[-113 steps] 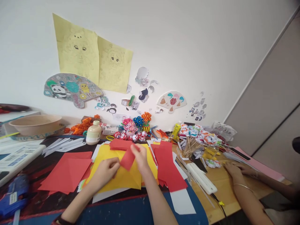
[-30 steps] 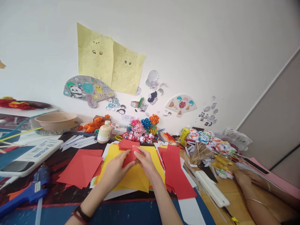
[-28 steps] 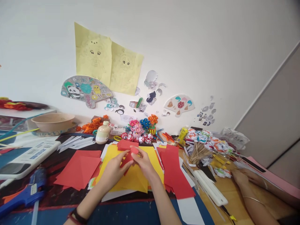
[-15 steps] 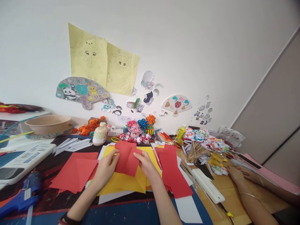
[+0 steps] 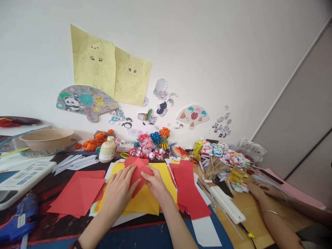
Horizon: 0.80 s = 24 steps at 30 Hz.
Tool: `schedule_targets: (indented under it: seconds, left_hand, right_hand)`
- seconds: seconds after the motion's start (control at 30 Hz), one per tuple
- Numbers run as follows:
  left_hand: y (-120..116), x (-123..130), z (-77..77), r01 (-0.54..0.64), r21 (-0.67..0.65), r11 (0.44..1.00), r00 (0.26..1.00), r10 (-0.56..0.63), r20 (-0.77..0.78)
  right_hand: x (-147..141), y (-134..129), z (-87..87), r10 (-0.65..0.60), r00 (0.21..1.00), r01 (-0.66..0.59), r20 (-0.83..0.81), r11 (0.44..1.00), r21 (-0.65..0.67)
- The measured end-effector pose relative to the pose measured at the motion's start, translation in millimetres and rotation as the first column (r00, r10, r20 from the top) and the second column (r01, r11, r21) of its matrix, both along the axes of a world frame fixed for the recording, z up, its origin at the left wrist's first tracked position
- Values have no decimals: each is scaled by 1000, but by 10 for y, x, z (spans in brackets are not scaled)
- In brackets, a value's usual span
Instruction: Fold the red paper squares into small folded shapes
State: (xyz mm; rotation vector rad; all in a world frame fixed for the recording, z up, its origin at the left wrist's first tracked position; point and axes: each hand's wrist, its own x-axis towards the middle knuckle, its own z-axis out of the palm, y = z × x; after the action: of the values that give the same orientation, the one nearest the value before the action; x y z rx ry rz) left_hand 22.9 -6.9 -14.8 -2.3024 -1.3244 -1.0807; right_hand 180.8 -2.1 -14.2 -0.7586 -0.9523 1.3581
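Both my hands are on a small piece of red paper point(image 5: 139, 173), tilted so that one corner points up. My left hand point(image 5: 121, 186) grips its left side, fingers across the face and thumb near the lower part. At the right edge, my right hand point(image 5: 156, 183) pinches the paper between thumb and fingers. Beneath lies yellow paper point(image 5: 147, 202) on a stack of sheets. Red squares point(image 5: 77, 192) are piled to the left, and red strips point(image 5: 190, 190) lie to the right over white paper point(image 5: 206, 231).
A blue glue gun point(image 5: 22, 219) and a paper trimmer-like white device point(image 5: 26, 183) are at left. Behind stand a glue bottle point(image 5: 107, 150) and paper-like flowers point(image 5: 147, 143). A white power strip point(image 5: 227, 204) lies right, near another person's hands point(image 5: 259, 190).
The red paper has gone from upright, with a crease down its middle, to tilted with a corner up. My left hand has shifted over its face. The view has turned slightly right.
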Motion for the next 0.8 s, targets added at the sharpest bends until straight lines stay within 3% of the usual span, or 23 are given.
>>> schedule_targets:
  seconds: [0.13, 0.23, 0.33, 0.4, 0.47, 0.57, 0.7, 0.8]
  left_hand:
    - [8, -3, 10, 57, -73, 996, 994, -50, 94]
    - [-2, -14, 34, 102, -179, 979, 981, -69, 182]
    - [-29, -19, 74, 183, -356, 917, 947, -67, 314]
    - [-52, -19, 115, 277, -436, 856, 914, -94, 395]
    - [-73, -16, 160, 352, -467, 811, 890, -137, 434]
    - [-83, -3, 196, 380, -473, 795, 884, -160, 440]
    - [-71, 30, 170, 383, -488, 784, 891, -174, 419]
    - [-76, 36, 160, 431, -528, 732, 881, -216, 420]
  right_hand:
    - [-26, -14, 14, 1, 999, -2, 51, 1000, 23]
    - [-27, -18, 45, -127, 980, 108, 157, 987, 120]
    - [-7, -12, 75, -283, 927, 236, 247, 950, 205]
    - [5, -9, 83, -258, 914, 192, 312, 955, 228]
    - [1, -10, 75, -204, 905, 125, 374, 967, 223]
    - [-44, -11, 43, -172, 898, 108, 404, 978, 177]
    - [-60, 19, 10, -254, 891, 226, 376, 967, 118]
    - [104, 67, 9, -395, 862, 374, 318, 919, 127]
